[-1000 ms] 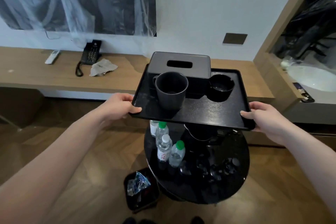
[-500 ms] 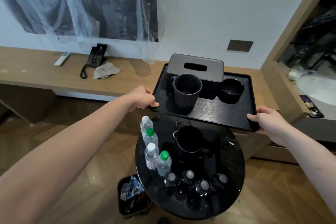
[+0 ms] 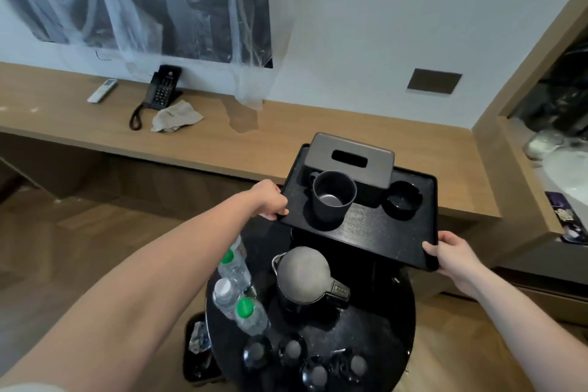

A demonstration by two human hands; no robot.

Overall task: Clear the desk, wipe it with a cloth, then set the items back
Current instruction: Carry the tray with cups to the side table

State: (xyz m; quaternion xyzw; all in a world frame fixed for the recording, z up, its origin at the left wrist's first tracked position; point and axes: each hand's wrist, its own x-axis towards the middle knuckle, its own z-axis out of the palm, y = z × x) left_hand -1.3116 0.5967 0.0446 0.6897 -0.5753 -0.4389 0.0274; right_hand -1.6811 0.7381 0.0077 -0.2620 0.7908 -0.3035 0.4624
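Round side table (image 3: 394,328): nearest the camera, black and glossy. On it stand an electric kettle (image 3: 305,277), three water bottles (image 3: 237,293) along its left edge, and several small dark lidded pieces at the front, too dim to name.
Bin (image 3: 197,347): on the floor at the table's left, with wrappers inside.
Left hand (image 3: 270,202): fingers curled over the tray's left rim, gripping it.
Right hand (image 3: 451,253): clamped on the tray's near right corner, thumb on top. The hands are well apart, one at each side.
Tray (image 3: 375,232): black, held in the air between side table and desk, its far end over the desk edge. It carries a dark mug (image 3: 332,197), a tissue box (image 3: 350,159) behind it, and a small black ashtray (image 3: 402,200) to the right.
Step in hand: probably setting items back, the tray first.
Next move: likely carry it forward and lower it level onto the bare wood, slowly enough that the mug stays put.
Desk (image 3: 222,137): the right part looks free.
Further left: a crumpled cloth (image 3: 175,116), a corded phone (image 3: 160,92) and a white remote (image 3: 101,91), all well apart from the tray.
In the way: nothing on the landing spot, as far as can be seen; the kettle stands just below the tray.
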